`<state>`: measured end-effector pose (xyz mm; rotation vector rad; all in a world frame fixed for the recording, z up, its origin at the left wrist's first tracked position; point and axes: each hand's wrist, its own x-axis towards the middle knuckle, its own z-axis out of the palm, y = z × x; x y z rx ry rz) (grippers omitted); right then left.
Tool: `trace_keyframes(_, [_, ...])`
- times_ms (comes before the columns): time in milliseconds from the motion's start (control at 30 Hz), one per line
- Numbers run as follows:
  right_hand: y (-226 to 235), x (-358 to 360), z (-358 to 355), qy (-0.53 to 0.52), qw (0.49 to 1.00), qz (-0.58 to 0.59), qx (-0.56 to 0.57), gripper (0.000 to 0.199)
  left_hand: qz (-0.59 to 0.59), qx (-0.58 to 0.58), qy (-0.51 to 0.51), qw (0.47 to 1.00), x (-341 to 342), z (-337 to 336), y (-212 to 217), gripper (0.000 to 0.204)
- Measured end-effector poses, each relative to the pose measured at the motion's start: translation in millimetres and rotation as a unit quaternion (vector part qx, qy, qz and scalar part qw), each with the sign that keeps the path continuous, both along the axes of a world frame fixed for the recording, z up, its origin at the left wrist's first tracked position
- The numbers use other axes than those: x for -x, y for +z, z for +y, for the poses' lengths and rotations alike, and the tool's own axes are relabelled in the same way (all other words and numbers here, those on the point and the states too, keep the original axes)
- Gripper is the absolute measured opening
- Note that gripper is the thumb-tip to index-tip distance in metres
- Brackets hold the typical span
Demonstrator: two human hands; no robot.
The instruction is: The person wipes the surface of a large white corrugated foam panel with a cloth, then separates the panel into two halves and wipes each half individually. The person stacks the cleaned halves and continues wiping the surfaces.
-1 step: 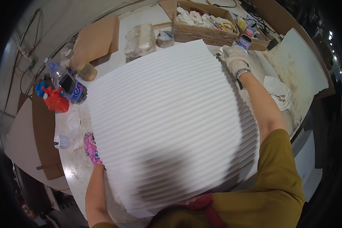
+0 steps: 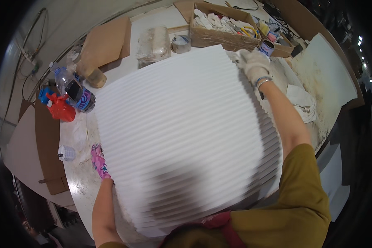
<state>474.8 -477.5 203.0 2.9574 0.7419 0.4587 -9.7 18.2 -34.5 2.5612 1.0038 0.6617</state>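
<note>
A large white pleated sheet [image 2: 177,128], its ridges running crosswise, covers most of the table before me. My left hand [image 2: 98,162], in a pink patterned glove, lies along the sheet's left edge with its fingers stretched out. At the far right corner is my right hand [image 2: 254,65] in an off-white knit glove, close to the zigzag edge. Its fingertips are too unclear to show whether they grip anything. A small printed can [image 2: 266,47] stands just beyond that hand. White cloths [image 2: 301,101] lie on the table to the right of my forearm.
At the back stand a cardboard box [image 2: 219,40] of gloves and tools, a plastic-wrapped block [image 2: 153,44] and a small jar [image 2: 180,43]. On the left are a large bottle [image 2: 75,89], a red plastic bag [image 2: 61,108], a white cup [image 2: 66,153] and a phone [image 2: 73,90].
My right hand has shifted very slightly at the far corner, its fingers looking a little different. My left hand and the pleated sheet stay where they were.
</note>
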Motion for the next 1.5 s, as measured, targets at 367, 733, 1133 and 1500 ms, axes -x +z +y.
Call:
trace_keyframes(367, [-43.4,135.6,178.2,0.405,0.912,0.051,-0.033,0.017,0.007,-0.002,0.002,1.000,-2.9,1.1,5.5,0.041])
trace_keyframes(733, [-34.0,-39.2,-14.4,0.055,0.997,0.050,-0.021,0.033,-0.004,0.028,0.011,1.000,12.4,3.4,1.8,0.041])
trace_keyframes(1133, [-30.5,175.4,204.5,0.479,0.876,0.045,-0.026,0.013,0.013,0.035,0.051,0.998,8.3,7.5,-5.0,0.043])
trace_keyframes(1500, [-7.8,147.6,207.4,0.393,0.918,0.015,-0.049,0.016,0.038,-0.016,0.017,0.999,2.4,-9.2,7.1,0.044])
